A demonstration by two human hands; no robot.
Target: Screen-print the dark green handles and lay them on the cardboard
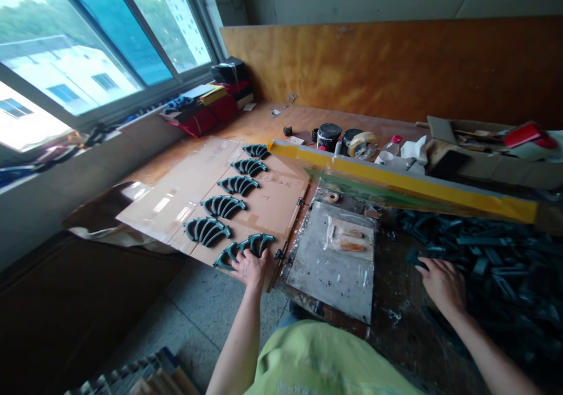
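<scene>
My left hand (250, 267) is at the front edge of a cardboard sheet, its thumb and fingers around a dark green curved plastic piece (259, 242) in the nearest group. Beyond it, more such curved pieces (206, 231) lie nested in fan-shaped groups, in a line running away from me. To the right, my right hand (445, 286) pinches a small dark green piece (413, 258) between thumb and fingers, beside a large heap of loose dark green pieces (501, 254). Its lower fingers are curled and partly blurred.
The cardboard sheet (162, 190) overhangs the bench at the left. A grey metal plate (334, 289) with wooden sticks (352, 246) lies between my hands. A yellow-taped bar (396, 175) crosses behind it. Black tubs (329, 136), tape, a bottle and an open carton (479, 157) stand farther back.
</scene>
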